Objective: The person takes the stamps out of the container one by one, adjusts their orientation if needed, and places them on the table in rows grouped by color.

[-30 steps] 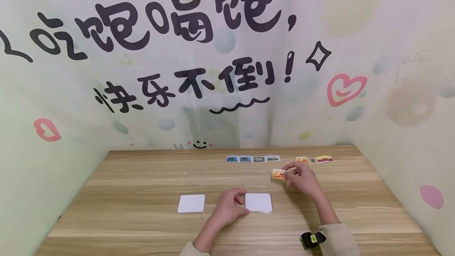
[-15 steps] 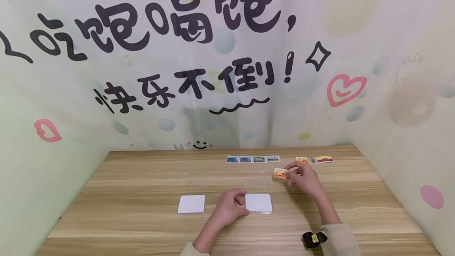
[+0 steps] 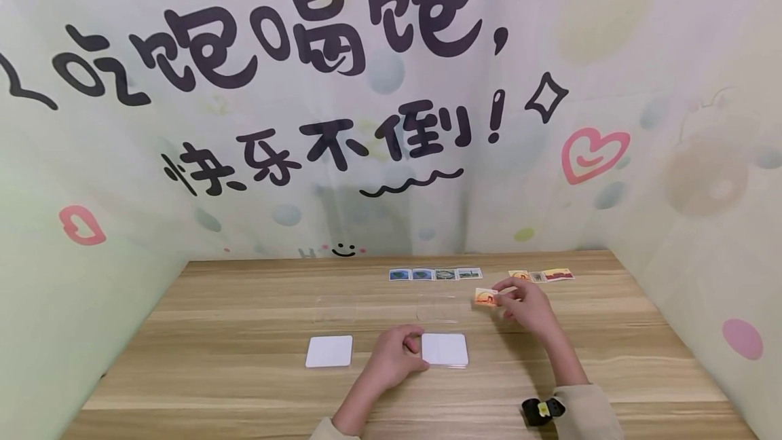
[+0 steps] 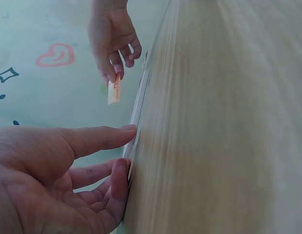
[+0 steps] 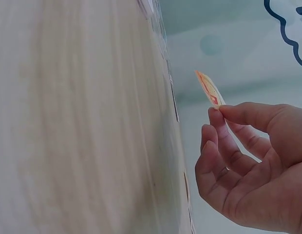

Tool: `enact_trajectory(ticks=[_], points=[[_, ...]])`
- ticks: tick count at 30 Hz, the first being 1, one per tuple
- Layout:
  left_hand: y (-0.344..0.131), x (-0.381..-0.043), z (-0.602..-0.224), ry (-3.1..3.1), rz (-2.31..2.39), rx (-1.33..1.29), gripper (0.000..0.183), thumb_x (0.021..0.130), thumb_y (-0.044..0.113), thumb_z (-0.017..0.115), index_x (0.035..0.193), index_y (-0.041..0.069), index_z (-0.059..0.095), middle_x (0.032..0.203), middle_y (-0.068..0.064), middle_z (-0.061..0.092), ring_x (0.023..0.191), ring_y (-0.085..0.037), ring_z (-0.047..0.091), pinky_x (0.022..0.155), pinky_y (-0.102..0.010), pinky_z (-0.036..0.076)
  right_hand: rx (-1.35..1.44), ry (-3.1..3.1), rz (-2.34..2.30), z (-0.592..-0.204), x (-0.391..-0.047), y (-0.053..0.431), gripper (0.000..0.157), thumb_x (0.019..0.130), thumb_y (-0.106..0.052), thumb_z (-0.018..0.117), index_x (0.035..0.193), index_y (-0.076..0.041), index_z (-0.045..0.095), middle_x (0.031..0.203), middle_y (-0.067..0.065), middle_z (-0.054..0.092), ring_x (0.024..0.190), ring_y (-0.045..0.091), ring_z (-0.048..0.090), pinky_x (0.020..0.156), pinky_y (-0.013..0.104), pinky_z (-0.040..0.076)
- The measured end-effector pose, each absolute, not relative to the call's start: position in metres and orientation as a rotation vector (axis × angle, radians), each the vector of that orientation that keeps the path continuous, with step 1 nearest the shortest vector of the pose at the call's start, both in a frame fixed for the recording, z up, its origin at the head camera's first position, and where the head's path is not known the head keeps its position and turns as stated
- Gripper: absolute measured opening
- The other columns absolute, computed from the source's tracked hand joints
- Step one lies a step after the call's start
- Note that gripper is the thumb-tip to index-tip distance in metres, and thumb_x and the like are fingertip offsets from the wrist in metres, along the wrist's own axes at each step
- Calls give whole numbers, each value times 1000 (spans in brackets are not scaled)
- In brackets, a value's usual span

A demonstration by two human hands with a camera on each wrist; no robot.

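Observation:
My right hand (image 3: 530, 307) pinches a small orange and yellow postage stamp (image 3: 485, 297) by its edge, between thumb and fingertips. In the right wrist view the stamp (image 5: 209, 90) is held up off the table, slightly curved. My left hand (image 3: 392, 355) rests on the table at the left side of a stack of white cards (image 3: 444, 349), thumb at the near corner and forefinger at the far corner. From the left wrist view, the thumb and curled fingers (image 4: 119, 180) touch the stack's edge.
Another white card (image 3: 328, 351) lies to the left. Behind are two clear plastic sleeves (image 3: 334, 308). A row of blue and green stamps (image 3: 423, 274) lies at the back, with a few orange and red stamps (image 3: 559, 273) on the right. A printed curtain (image 3: 275, 87) closes the back.
My right hand has drifted slightly right and away from me with the orange stamp. The left hand has stayed at the stack of white cards.

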State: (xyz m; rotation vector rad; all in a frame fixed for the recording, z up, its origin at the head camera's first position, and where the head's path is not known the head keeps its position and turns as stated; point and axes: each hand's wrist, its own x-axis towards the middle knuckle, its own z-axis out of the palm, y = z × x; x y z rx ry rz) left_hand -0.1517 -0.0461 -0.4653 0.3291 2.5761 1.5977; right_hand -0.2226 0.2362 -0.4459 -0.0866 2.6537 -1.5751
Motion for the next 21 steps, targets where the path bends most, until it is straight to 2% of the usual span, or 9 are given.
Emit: enact_trajectory(ticks=[21], points=[[-46,-151,-465,2566,1608,333,50,74,-10,86,121,-13,69,82,-5,59,68,-7,47,64,-21,43,-59,2665,-1576,-448,-224,243,23,102,-8,65,119,7,65,92,18,69,71,21,62,63,30,51]])
